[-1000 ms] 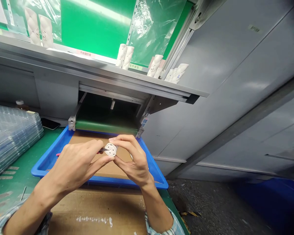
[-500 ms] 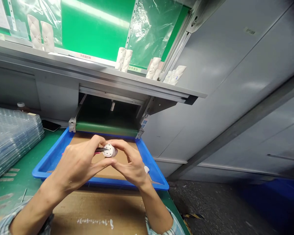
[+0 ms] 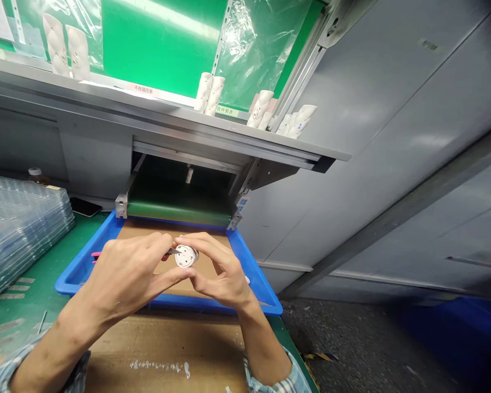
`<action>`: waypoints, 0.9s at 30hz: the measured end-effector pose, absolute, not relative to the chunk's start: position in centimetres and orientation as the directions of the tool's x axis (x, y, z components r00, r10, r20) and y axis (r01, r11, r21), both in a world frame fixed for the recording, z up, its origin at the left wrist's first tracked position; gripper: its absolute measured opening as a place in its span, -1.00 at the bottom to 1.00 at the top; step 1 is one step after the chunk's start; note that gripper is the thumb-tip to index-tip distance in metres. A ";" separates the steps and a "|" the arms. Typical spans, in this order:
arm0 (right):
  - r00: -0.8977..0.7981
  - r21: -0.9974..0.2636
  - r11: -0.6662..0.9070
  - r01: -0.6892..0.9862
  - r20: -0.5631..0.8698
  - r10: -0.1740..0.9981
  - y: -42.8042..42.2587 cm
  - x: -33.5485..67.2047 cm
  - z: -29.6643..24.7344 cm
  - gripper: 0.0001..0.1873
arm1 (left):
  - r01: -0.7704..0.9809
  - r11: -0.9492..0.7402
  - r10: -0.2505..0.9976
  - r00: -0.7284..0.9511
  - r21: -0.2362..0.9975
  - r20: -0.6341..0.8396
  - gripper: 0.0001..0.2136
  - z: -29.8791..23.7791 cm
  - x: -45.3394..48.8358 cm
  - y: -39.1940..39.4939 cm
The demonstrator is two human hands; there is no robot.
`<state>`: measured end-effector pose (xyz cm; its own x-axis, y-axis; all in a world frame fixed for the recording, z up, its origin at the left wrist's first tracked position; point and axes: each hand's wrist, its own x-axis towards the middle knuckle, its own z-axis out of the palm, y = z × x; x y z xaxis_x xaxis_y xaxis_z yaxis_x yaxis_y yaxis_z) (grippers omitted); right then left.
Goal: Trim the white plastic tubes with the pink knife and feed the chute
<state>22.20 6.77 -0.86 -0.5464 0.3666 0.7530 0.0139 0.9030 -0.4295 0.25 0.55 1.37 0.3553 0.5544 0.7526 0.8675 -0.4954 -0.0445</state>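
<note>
My right hand (image 3: 219, 270) grips a white round plastic part (image 3: 185, 255) by its rim, with its holed face towards me. My left hand (image 3: 129, 270) holds a pink-handled tool (image 3: 95, 254), and the tool's dark metal tip (image 3: 172, 251) touches or nearly touches the edge of that face. My left thumb reaches under the part. Both hands hover over a blue plastic tray (image 3: 85, 275) lined with brown cardboard (image 3: 208, 267). A small white object (image 3: 246, 280) shows behind my right hand, mostly hidden.
A green conveyor belt (image 3: 179, 213) runs behind the tray under a metal shelf (image 3: 155, 117) holding wrapped white cylinders (image 3: 203, 93). Stacked clear plastic trays (image 3: 20, 234) and a phone (image 3: 85, 207) lie left on a green mat (image 3: 20, 273). Cardboard (image 3: 163, 349) lies nearer.
The white part has turned slightly in my fingers and sits a little lower than a second ago. The tool's tip stays at its face, and my hands are closer together.
</note>
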 end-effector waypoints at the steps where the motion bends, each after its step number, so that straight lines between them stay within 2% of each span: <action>1: -0.546 -0.428 0.904 0.019 0.753 0.368 6.7 22.2 -0.8 -0.48 | 0.867 -0.496 0.559 0.361 -0.048 0.746 -0.41 1.3 0.2 0.5; 9: -0.525 -0.447 0.895 -0.015 0.765 0.373 6.7 22.2 -0.7 -0.50 | 0.843 -0.536 0.544 0.392 -0.053 0.742 -0.49 1.3 0.1 0.4; 16: -0.504 -0.461 0.887 0.018 0.763 0.406 6.7 22.3 -0.5 -0.61 | 0.857 -0.514 0.570 0.379 -0.044 0.729 -0.51 1.1 0.2 0.3; 27: -0.440 -0.390 0.920 0.031 0.822 0.363 6.7 22.1 -0.7 -0.64 | 0.823 -0.566 0.549 0.423 -0.051 0.721 -0.60 0.8 0.4 0.3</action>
